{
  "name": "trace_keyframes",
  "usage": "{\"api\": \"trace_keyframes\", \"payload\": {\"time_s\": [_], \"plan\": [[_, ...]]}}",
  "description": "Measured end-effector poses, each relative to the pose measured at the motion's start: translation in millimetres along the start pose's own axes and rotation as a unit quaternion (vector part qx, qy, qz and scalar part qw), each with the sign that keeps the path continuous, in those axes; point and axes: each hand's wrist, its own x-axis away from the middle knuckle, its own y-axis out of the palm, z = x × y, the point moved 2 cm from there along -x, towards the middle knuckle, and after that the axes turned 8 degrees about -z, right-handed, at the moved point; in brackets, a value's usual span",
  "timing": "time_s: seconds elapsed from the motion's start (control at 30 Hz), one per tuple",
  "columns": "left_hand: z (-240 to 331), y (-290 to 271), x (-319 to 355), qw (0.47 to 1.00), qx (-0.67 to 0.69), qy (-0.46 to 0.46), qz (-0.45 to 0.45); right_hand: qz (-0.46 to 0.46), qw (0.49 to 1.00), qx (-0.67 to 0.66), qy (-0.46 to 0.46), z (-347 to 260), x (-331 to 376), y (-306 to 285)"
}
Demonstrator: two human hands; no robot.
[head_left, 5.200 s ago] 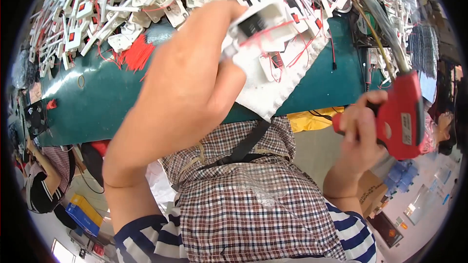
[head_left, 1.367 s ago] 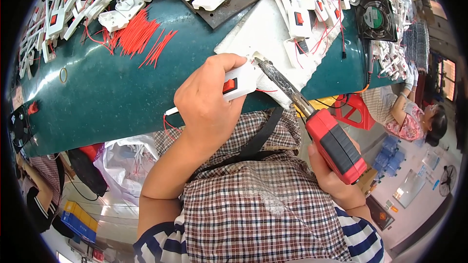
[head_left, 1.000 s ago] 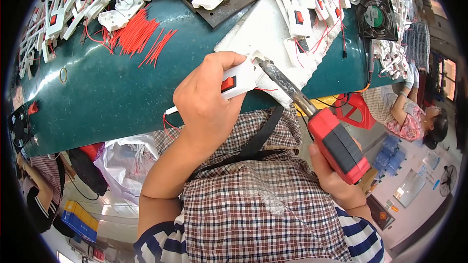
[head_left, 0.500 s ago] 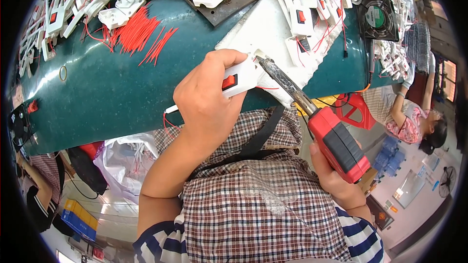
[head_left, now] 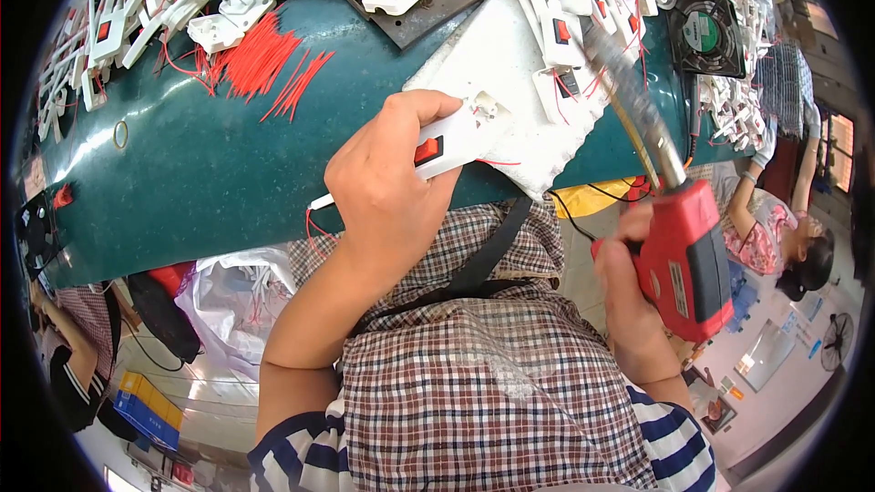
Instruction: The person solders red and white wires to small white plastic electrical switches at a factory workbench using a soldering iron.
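Your left hand (head_left: 387, 191) grips a white switch plate with a red rocker (head_left: 447, 144), fingers (head_left: 428, 105) curled over its top edge and closed tight around it. The plate sits at the near edge of the green table (head_left: 182, 173), its far end touching a white foam pad (head_left: 510, 82) that overhangs the table toward you.

Your right hand (head_left: 629, 301) is wrapped fully around the grip of a red electric screwdriver (head_left: 688, 260). The tool's metal shaft (head_left: 638, 114) is blurred and points up across the foam pad, well apart from the plate in your left hand.

On the foam pad lie 2 or more white switch plates with red wires (head_left: 561, 36). A loose bundle of short red wires (head_left: 264, 64) lies on the table to your left, just below a heap of white switch plates (head_left: 155, 0) along the far edge. A small black cooling fan (head_left: 704, 32) sits at the right end of the table.

A checked apron (head_left: 492, 383) covers your front. Another person (head_left: 784, 228) in patterned clothing sits to your right, beyond the screwdriver.
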Motion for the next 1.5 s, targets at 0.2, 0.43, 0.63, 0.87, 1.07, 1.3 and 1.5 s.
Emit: {"api": "trace_keyframes", "payload": {"time_s": [0.2,0.43,0.63,0.87,1.07,1.3,1.5], "plan": [[-0.6,0.0,-2.1,1.0,-0.007,-0.027,-0.001,0.086,0.956,-0.005,-0.279,-1.8,-74.7,46.5],[-0.1,-0.1,-6.9,0.999,0.006,-0.047,-0.012,0.105,0.955,0.02,-0.276,8.4,-88.6,58.2],[3.5,-13.2,-15.1,0.995,0.07,-0.014,-0.065,0.102,0.927,0.033,-0.36,-4.5,-103.2,51.3],[0.6,-11.3,-11.2,0.994,-0.076,0.059,-0.049,0.113,0.896,0.105,-0.416,-23.8,-115.4,44.9],[14.8,-5.5,-6.4,0.998,-0.037,-0.028,-0.03,0.09,0.901,0.032,-0.423,-26.8,-116.3,50.0],[16.7,12.9,-1.1,0.991,-0.124,0.025,0.032,0.106,0.951,0.052,-0.286,-10.5,-93.5,26.3],[16.8,16.6,-2.8,0.991,-0.126,0.016,0.034,0.061,0.967,0.008,-0.246,2.8,-48.7,-15.9]]}}
